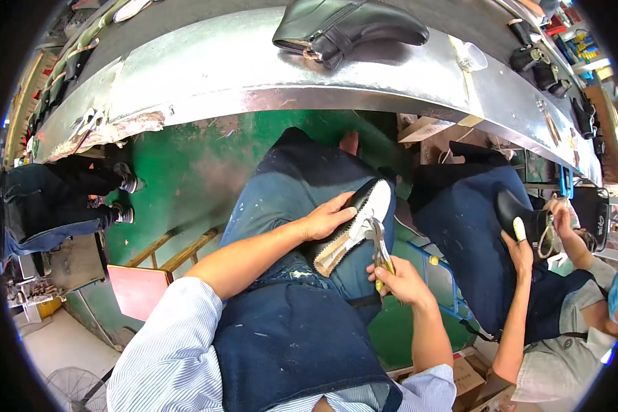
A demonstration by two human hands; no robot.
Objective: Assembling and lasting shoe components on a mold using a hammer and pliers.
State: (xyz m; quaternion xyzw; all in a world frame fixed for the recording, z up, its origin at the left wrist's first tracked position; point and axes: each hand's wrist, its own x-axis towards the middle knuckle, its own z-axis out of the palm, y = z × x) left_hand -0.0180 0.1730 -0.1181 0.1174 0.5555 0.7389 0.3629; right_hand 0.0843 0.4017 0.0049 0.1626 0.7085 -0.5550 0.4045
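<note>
Shoe (353, 237) lies underside-up across the lap (264, 206), left hand (327, 218) clasping its side, right hand (402, 280) wrapped round pliers (380, 248), tips at the white underside (bite unclear), so I'd brace it firmly and work squarely to avoid tearing the edge.

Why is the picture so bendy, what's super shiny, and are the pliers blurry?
In the head view, the fisheye lens bends the metal bench into an arch; in that head view, glare whitens its top and the black boot on it shines, while the pliers in the right hand look fairly clear.
</note>
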